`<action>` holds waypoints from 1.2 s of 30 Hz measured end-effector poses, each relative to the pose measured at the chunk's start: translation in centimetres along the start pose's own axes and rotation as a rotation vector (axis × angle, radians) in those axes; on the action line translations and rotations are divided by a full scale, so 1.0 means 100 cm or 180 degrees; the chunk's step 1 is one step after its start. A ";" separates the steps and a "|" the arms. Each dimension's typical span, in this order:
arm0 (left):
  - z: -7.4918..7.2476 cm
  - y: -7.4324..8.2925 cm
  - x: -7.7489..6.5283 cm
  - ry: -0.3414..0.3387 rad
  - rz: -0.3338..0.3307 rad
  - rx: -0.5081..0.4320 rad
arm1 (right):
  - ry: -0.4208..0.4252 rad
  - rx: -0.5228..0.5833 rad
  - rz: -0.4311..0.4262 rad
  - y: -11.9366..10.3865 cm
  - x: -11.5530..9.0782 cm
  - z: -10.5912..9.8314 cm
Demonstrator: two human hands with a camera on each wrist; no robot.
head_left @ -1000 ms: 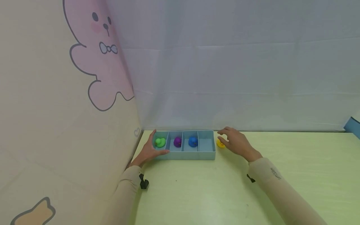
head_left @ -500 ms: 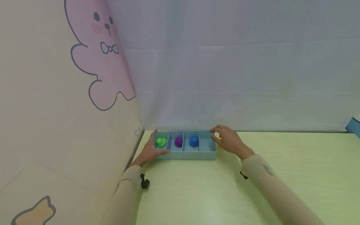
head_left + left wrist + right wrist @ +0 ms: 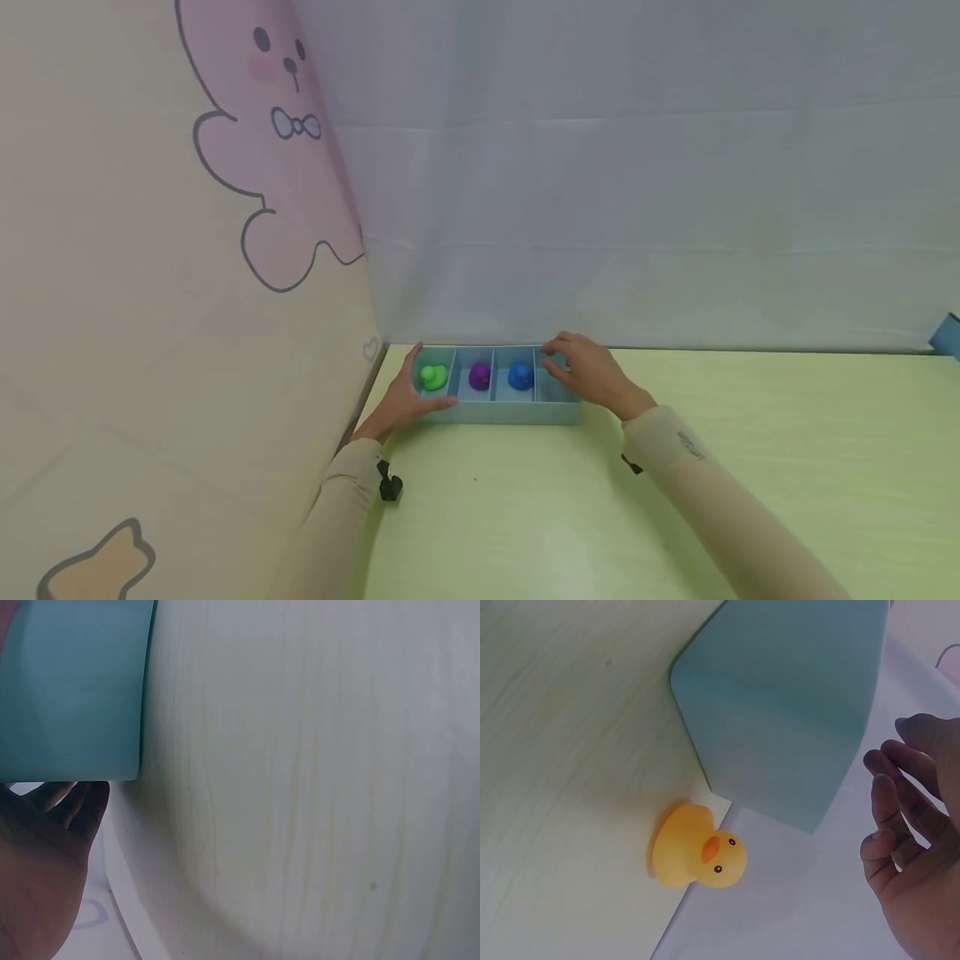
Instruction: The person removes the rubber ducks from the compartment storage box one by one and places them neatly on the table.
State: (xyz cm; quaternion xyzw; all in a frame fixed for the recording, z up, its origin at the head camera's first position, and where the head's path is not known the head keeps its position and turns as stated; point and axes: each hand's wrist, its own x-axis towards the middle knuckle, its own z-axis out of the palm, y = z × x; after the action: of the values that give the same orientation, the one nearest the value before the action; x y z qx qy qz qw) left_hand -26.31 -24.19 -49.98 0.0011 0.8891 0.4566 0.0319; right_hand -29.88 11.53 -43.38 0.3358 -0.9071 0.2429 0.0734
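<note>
A long pale-blue box (image 3: 517,412) with a row of compartments lies near the table's back edge. Its left end is held by my left hand (image 3: 399,403), thumb along the front wall and fingers round the far side. From the left, the compartments contain a green rubber duck (image 3: 433,377), a purple duck (image 3: 479,376) and a blue duck (image 3: 521,376). Over the rightmost compartment hovers my right hand (image 3: 592,371), fingers loosely bent and holding nothing. A yellow rubber duck (image 3: 681,851) stands on the table beside the box's right end; in the head view the hand hides it.
A patterned wall (image 3: 187,358) closes in on the left, near the left forearm. Behind the table hangs a pale sheet (image 3: 637,208). A blue object (image 3: 947,335) shows at the far right edge. The yellowish tabletop (image 3: 525,508) stretches forward and right.
My right hand has moved left from beside the yellow duck to above the rightmost compartment, without taking the duck. The left hand keeps its hold on the box.
</note>
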 end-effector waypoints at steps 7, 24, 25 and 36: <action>-0.002 0.003 -0.001 -0.0030 -0.0008 0.0009 | -0.0064 0.0016 -0.0011 -0.008 0.010 0.006; -0.005 0.000 -0.001 -0.0059 0.0006 0.0030 | -0.0340 -0.0035 0.0209 -0.020 0.022 0.026; -0.005 0.000 -0.002 -0.0070 0.0005 0.0036 | -0.0345 -0.0054 0.0233 -0.021 0.022 0.027; -0.011 -0.002 -0.003 -0.0125 0.0026 0.0030 | -0.0466 -0.0127 0.0546 -0.033 0.029 0.038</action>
State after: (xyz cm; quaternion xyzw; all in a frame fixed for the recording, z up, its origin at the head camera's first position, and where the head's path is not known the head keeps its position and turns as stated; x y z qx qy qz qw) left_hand -26.08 -25.17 -49.47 0.0139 0.8904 0.4524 0.0475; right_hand -29.84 5.89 -44.53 0.2723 -0.9401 0.2051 -0.0074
